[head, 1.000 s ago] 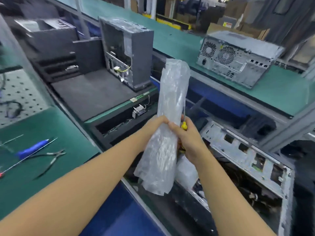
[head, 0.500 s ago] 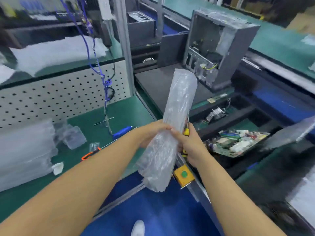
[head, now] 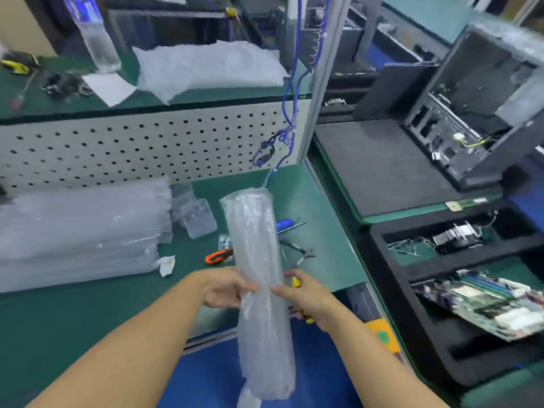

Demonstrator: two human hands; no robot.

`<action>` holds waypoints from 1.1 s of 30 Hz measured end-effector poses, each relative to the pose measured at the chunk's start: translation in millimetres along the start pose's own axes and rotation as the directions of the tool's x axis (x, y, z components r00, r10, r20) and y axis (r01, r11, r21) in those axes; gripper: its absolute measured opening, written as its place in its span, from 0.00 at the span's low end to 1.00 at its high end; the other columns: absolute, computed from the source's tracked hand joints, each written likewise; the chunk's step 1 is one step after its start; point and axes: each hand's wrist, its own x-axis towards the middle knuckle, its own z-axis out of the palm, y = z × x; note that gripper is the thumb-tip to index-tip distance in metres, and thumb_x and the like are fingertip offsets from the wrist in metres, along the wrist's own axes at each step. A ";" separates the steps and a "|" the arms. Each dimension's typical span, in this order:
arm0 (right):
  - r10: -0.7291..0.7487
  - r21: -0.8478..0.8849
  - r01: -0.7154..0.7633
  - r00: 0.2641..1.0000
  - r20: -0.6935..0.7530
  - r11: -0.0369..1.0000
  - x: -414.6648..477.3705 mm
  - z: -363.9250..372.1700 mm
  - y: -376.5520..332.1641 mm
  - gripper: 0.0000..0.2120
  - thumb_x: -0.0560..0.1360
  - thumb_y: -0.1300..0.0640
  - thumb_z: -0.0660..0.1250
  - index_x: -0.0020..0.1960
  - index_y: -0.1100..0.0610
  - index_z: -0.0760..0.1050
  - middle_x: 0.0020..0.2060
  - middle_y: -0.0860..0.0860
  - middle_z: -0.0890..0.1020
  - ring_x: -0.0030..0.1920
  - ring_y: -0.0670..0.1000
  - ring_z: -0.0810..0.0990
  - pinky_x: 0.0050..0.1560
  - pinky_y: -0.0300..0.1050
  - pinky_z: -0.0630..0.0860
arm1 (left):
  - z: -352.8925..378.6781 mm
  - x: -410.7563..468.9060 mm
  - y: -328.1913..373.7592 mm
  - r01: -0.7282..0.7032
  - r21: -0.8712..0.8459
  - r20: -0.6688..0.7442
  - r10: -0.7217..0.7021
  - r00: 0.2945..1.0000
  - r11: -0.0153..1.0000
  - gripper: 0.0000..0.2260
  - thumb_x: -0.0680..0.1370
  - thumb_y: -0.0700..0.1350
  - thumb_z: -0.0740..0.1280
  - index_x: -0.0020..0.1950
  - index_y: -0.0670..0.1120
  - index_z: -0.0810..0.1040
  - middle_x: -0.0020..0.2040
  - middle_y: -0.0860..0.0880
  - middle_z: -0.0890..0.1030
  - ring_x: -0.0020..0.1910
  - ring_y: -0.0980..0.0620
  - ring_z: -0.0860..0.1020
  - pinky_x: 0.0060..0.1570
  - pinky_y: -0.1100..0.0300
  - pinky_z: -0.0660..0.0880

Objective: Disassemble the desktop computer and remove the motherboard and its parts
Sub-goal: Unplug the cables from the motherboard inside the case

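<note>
Left hand (head: pixel 226 290) and right hand (head: pixel 309 295) close together, both gripping an upright bubble-wrap sleeve (head: pixel 259 260) at mid-height. The right also holds a yellow-handled screwdriver (head: pixel 295 281). Beyond, pliers (head: pixel 300 251) on the green bench (head: pixel 88 319). Motherboard (head: pixel 485 301) lies tilted in a black foam tray (head: pixel 412 334), far right. Open computer case (head: pixel 477 113) behind it.

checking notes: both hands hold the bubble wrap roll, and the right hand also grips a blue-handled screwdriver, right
Wrong colour: the head view shows the screwdriver in the right hand has a yellow handle. Both it and the left hand hold the bubble wrap roll.
</note>
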 end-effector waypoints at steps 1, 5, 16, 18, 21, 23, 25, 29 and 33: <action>0.001 -0.030 -0.001 1.000 -0.009 1.000 4.1 4.6 -2.5 0.24 0.66 0.43 0.76 0.58 0.46 0.73 0.29 0.40 0.80 0.20 0.42 0.69 0.21 0.33 0.63 | -12.9 -7.5 -6.1 -0.039 -0.090 -0.008 0.039 0.999 0.995 0.22 0.74 0.35 0.72 0.68 0.40 0.76 0.66 0.40 0.78 0.64 0.44 0.78 0.63 0.48 0.75; -0.026 -0.167 0.033 0.999 0.046 0.985 16.8 17.7 -12.0 0.18 0.72 0.46 0.73 0.59 0.48 0.73 0.42 0.44 0.77 0.20 0.40 0.68 0.23 0.34 0.65 | -52.4 -31.8 -24.4 -0.125 -0.258 -0.025 0.123 0.992 0.958 0.28 0.69 0.35 0.76 0.68 0.38 0.75 0.68 0.38 0.76 0.67 0.40 0.75 0.63 0.46 0.76; -0.173 -0.326 0.114 0.972 -0.158 0.938 47.4 56.6 -42.7 0.15 0.74 0.46 0.68 0.59 0.50 0.74 0.49 0.45 0.78 0.42 0.50 0.78 0.34 0.44 0.77 | -66.5 -38.6 -29.4 -0.468 -0.517 -0.464 0.225 0.857 0.717 0.25 0.69 0.33 0.71 0.67 0.41 0.74 0.59 0.45 0.83 0.58 0.46 0.80 0.53 0.53 0.77; -0.296 -0.424 0.163 0.917 -0.269 0.891 52.1 59.2 -46.2 0.15 0.74 0.49 0.66 0.60 0.49 0.73 0.55 0.48 0.78 0.50 0.52 0.78 0.47 0.46 0.75 | -68.6 -36.6 -22.6 -0.567 -0.572 -0.578 0.199 0.792 0.593 0.22 0.72 0.33 0.69 0.65 0.44 0.75 0.56 0.46 0.83 0.61 0.46 0.78 0.55 0.52 0.76; -0.483 -0.498 0.286 0.813 -0.326 0.818 53.1 67.7 -51.1 0.14 0.74 0.55 0.65 0.60 0.48 0.72 0.57 0.48 0.75 0.47 0.49 0.74 0.47 0.46 0.70 | -71.3 -36.0 -12.8 -0.676 -0.588 -0.684 0.174 0.709 0.444 0.19 0.77 0.33 0.68 0.67 0.44 0.75 0.61 0.45 0.81 0.63 0.45 0.77 0.58 0.51 0.76; -0.567 -0.519 0.362 0.761 -0.314 0.774 52.6 74.7 -53.8 0.17 0.75 0.57 0.64 0.62 0.47 0.72 0.61 0.45 0.72 0.43 0.42 0.71 0.45 0.46 0.70 | -76.5 -36.9 -7.3 -0.730 -0.573 -0.737 0.157 0.658 0.372 0.18 0.77 0.35 0.69 0.66 0.44 0.76 0.61 0.45 0.81 0.61 0.45 0.78 0.54 0.52 0.78; -0.611 -0.513 0.416 0.733 -0.299 0.751 52.5 79.8 -54.5 0.19 0.75 0.59 0.65 0.65 0.47 0.72 0.67 0.41 0.68 0.46 0.36 0.68 0.48 0.45 0.72 | -85.5 -39.1 -2.9 -0.765 -0.559 -0.776 0.125 0.619 0.319 0.13 0.77 0.38 0.71 0.61 0.45 0.78 0.60 0.46 0.82 0.60 0.47 0.79 0.50 0.54 0.79; -0.608 -0.511 0.427 0.749 -0.262 0.746 54.6 83.6 -50.1 0.19 0.76 0.60 0.64 0.65 0.47 0.72 0.67 0.41 0.69 0.48 0.36 0.68 0.49 0.40 0.69 | -114.0 -45.9 5.4 -0.824 -0.460 -0.857 0.080 0.510 0.330 0.13 0.76 0.49 0.73 0.58 0.49 0.77 0.62 0.48 0.79 0.55 0.50 0.79 0.42 0.58 0.78; -0.590 -0.500 0.418 0.767 -0.254 0.759 55.2 80.4 -38.6 0.18 0.74 0.62 0.64 0.63 0.50 0.73 0.51 0.44 0.71 0.42 0.39 0.69 0.44 0.37 0.65 | -126.9 -46.2 15.5 -0.667 -0.466 -0.818 0.005 0.576 0.581 0.36 0.72 0.71 0.64 0.72 0.49 0.66 0.62 0.51 0.75 0.53 0.51 0.77 0.49 0.53 0.76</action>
